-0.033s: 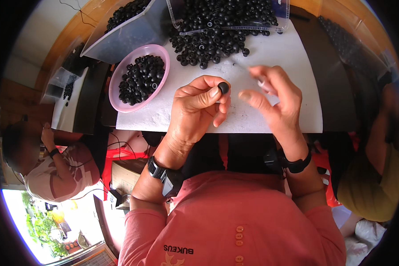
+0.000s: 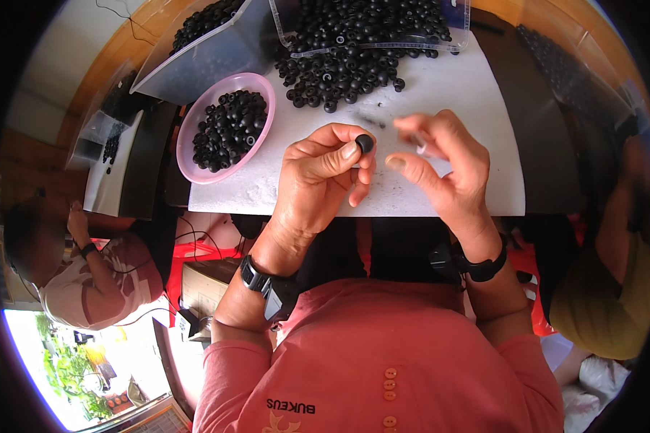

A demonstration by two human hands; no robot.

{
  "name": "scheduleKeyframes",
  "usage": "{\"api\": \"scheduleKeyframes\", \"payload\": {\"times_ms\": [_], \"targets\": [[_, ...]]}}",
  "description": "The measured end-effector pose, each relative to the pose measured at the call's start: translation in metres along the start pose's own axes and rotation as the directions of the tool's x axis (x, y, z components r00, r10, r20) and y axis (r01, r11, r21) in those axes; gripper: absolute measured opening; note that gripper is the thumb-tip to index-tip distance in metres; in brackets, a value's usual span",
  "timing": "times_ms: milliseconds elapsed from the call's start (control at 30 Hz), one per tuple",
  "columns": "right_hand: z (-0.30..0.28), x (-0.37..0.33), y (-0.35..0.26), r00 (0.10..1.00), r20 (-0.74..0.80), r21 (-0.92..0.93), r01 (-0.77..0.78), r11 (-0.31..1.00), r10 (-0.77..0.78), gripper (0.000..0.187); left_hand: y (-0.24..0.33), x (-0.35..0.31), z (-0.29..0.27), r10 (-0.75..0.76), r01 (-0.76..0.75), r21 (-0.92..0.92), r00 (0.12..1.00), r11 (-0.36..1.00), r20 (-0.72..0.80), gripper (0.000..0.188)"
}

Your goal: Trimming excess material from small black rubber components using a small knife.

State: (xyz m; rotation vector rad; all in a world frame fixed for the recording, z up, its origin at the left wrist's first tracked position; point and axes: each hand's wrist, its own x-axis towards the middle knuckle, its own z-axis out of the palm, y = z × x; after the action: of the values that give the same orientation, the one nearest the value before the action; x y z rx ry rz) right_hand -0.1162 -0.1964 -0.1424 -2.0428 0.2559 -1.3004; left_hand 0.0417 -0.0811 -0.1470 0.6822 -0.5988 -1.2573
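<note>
My left hand [image 2: 314, 173] is raised over the near part of the white tabletop [image 2: 455, 86]. Its thumb and index finger pinch a small, round, black piece [image 2: 365, 143], bead-like, its material unclear. To the right, my right hand [image 2: 444, 159] hovers apart from it, thumb away from the curled index finger. Motion smears those fingertips, and a pale glint shows among them; whether they grip anything is unclear. A dark blur lies just left of them. Many similar black pieces [image 2: 354, 76], some showing holes, are heaped beyond my hands.
At left, a pink bowl [image 2: 188, 162] holds more black pieces. Behind it stands a clear plastic bin [image 2: 209, 61]; another clear container [image 2: 383, 45] lies open toward the heap. People sit at left [image 2: 101, 274] and right [image 2: 599, 303]. A cardboard box [image 2: 202, 289] stands below the table.
My right hand has shifted slightly left, its fingertips still blurred. A pale streak beside them has given way to a dark blur. My left hand keeps its pinch on the black piece.
</note>
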Motion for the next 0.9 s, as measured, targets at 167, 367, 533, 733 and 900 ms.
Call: {"api": "scheduleKeyframes", "payload": {"times_ms": [167,367,533,733,900], "targets": [[0.001,-0.002,0.007,0.981,0.09,0.03,0.169,0.985,-0.171,0.029,-0.008,0.003,0.009,-0.004,0.012,0.079,0.995,0.997,-0.098,0.02],[0.005,-0.001,0.004,0.976,0.107,-0.056,0.196,0.979,-0.19,0.036,-0.006,0.003,0.019,-0.002,0.016,0.113,0.993,0.994,-0.118,0.021],[0.002,-0.001,0.0,0.979,0.154,-0.103,0.148,0.984,-0.131,0.041,0.0,-0.007,0.022,0.074,-0.005,0.387,0.984,0.922,-0.164,0.015],[-0.012,-0.008,0.007,0.901,-0.173,0.344,-0.324,0.881,0.399,0.021,0.083,-0.015,-0.017,0.523,-0.032,0.879,0.813,0.477,-0.254,0.015],[-0.018,-0.006,0.007,0.863,-0.169,0.525,-0.33,0.785,0.476,0.027,0.102,0.008,-0.053,0.516,-0.021,0.949,0.835,-0.313,0.189,0.028]]}}
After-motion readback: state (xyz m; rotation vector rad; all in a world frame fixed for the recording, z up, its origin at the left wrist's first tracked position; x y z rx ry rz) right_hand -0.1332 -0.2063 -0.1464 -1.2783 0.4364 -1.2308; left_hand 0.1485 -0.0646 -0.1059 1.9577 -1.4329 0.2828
